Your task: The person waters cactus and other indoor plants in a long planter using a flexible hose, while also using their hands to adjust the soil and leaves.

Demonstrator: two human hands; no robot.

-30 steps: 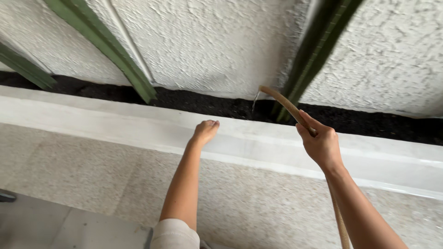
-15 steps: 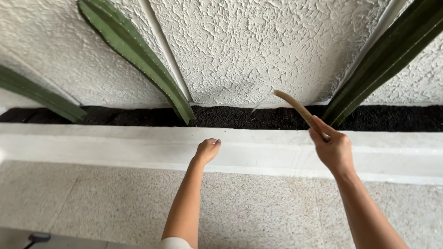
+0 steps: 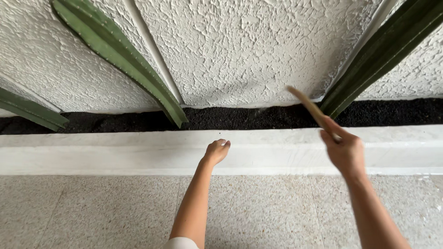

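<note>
**A:** Where is the hose right now?

**B:** The tan braided garden hose (image 3: 308,104) is in the right hand (image 3: 345,150), fingers wrapped shut around it just below its free end. That end sticks up and to the left, over the strip of dark soil (image 3: 240,117) in the planter. It is blurred, so I cannot tell whether water is coming out.

**A:** Why grip it so close to the tip?

**B:** My guess is that a short grip gives control of where the end aims; the rest of the hose is hidden behind the arm.

**A:** And the other hand?

**B:** The left hand (image 3: 217,151) rests on the white planter ledge (image 3: 92,150), near the middle of its front edge, fingers curled loosely into a soft fist and holding nothing. It looks like a brace for leaning forward.

**A:** What surrounds them?

**B:** A green cactus stem (image 3: 121,56) rises from the soil left of the hands, leaning against the rough white stucco wall (image 3: 240,46). A darker cactus stem (image 3: 383,50) stands just behind the hose tip at the right, and a third one (image 3: 30,110) shows at the far left. Speckled terrazzo floor (image 3: 277,212) runs below the ledge.
</note>
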